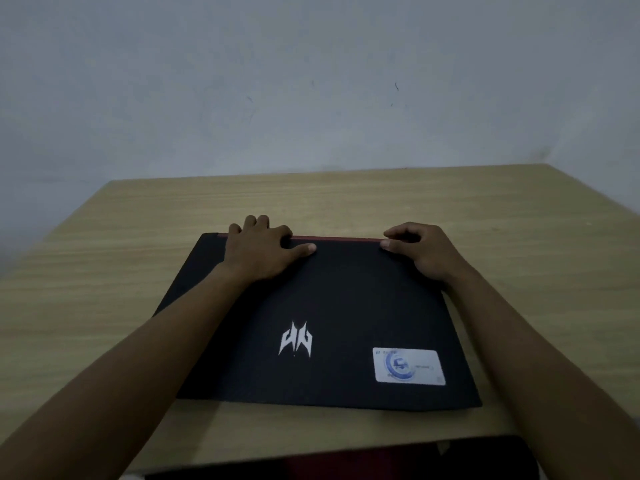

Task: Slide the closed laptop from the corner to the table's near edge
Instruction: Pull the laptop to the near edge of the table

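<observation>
A closed black laptop [346, 306] lies flat on the light wooden table [104, 271], with a white emblem and a pale sticker on its lid and a red strip along its far edge. My left hand [263, 249] rests on the lid's far left part, fingers curled over the far edge, thumb flat on the lid. At the far right corner my right hand [422, 249] grips the laptop, fingers hooked behind the edge and thumb on top. The laptop's near edge lies a short way from the table's near edge.
A pale wall stands right behind the table's far edge [311, 173]. A dark red and black object [346, 462] shows at the bottom of the view, below the table's near edge. Bare wood surrounds the laptop on both sides.
</observation>
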The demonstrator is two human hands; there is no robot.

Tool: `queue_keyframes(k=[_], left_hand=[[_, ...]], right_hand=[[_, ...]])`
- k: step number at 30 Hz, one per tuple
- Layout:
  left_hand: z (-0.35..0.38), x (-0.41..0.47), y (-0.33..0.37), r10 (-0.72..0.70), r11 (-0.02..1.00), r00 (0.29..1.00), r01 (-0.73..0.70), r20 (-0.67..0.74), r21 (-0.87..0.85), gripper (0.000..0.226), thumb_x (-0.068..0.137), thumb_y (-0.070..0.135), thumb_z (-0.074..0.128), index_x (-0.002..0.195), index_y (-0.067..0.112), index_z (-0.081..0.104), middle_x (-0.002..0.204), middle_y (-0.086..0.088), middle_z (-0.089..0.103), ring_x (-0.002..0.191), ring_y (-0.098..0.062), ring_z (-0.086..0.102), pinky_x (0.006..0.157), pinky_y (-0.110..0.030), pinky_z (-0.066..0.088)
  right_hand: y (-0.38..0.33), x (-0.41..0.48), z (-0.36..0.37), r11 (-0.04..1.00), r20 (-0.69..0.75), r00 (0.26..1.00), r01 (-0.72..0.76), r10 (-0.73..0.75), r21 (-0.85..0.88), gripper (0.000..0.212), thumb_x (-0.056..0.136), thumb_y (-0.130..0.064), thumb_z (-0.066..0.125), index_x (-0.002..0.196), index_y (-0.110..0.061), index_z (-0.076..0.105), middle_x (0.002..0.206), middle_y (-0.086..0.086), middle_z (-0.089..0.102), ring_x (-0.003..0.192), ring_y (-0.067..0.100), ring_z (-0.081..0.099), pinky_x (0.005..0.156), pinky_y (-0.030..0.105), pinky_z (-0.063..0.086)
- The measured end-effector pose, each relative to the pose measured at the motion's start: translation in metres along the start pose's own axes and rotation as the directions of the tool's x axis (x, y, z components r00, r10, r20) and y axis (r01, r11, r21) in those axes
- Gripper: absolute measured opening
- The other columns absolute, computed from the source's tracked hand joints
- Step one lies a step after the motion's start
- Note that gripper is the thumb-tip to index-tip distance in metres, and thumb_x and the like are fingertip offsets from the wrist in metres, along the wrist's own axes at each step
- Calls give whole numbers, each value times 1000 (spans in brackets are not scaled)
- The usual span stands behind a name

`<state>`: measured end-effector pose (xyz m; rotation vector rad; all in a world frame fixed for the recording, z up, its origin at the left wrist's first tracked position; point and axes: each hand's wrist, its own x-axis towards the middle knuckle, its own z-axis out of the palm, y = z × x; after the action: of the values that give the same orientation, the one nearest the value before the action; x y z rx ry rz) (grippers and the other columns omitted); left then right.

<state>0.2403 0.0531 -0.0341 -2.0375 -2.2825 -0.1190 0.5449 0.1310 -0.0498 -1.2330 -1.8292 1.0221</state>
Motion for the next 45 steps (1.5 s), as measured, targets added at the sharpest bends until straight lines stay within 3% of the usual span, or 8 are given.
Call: queue_keyframes(k=[13,18,22,26,29,33,39,45], left_hand=[[0,-20,14,-94,996,993,94,-71,3,96,74,94,14,118,28,68,122,-15,57,121,-35,44,99,-54,30],[-1,-20,14,-100,995,993,101,-56,21,96,75,92,13,122,26,65,124,-14,57,122,-35,44,100,-54,30],[2,-19,5,-64,997,998,65,28,-32,101,71,93,12,138,30,52,135,-13,54,127,-35,44,106,-55,25],[0,-19,-12,-66,993,991,76,115,-86,114,61,102,13,147,33,41,145,-15,47,135,-37,40,113,-60,16],[-2,-23,-15,-133,987,984,142,115,-73,117,58,105,17,144,31,45,146,-16,46,137,-38,38,113,-69,4],[-8,-25,-8,-155,981,985,163,77,-109,112,58,104,21,134,29,54,134,-14,51,129,-36,44,112,-67,13],[-8,-28,-5,-169,975,985,170,20,-141,108,60,101,24,127,25,60,126,-13,54,122,-34,49,109,-63,18],[-7,-33,-5,-186,973,982,183,-13,-140,105,60,102,24,119,25,62,119,-11,56,116,-34,52,106,-64,20]], right_hand=[[-3,3,-7,1000,64,998,-3,2,20,24,73,-47,83,85,-27,80,87,-8,78,80,9,73,71,28,55],[7,3,-5,998,-91,995,36,-32,53,14,77,-32,82,88,-25,78,91,-5,76,89,12,71,75,25,52],[15,-1,-5,999,-148,989,31,-27,26,5,80,-34,77,84,-32,76,92,-10,75,92,11,70,76,22,49],[15,-4,-5,999,-134,990,39,-39,4,23,78,-39,78,97,-27,78,98,-8,75,96,10,69,85,24,51],[12,-4,-4,1000,-122,992,12,-11,11,35,73,-47,80,100,-25,78,100,-6,76,95,10,70,85,28,53],[9,-5,-5,1000,-111,994,-1,3,22,30,64,-53,82,83,-31,78,84,-14,77,82,4,71,76,28,56],[7,-4,-4,997,-145,989,-27,37,68,38,61,-46,89,89,-22,80,93,0,78,89,18,74,86,44,58],[3,-5,-3,996,-149,989,-10,22,83,38,62,-41,90,90,-18,80,90,2,78,87,19,74,82,38,60]])
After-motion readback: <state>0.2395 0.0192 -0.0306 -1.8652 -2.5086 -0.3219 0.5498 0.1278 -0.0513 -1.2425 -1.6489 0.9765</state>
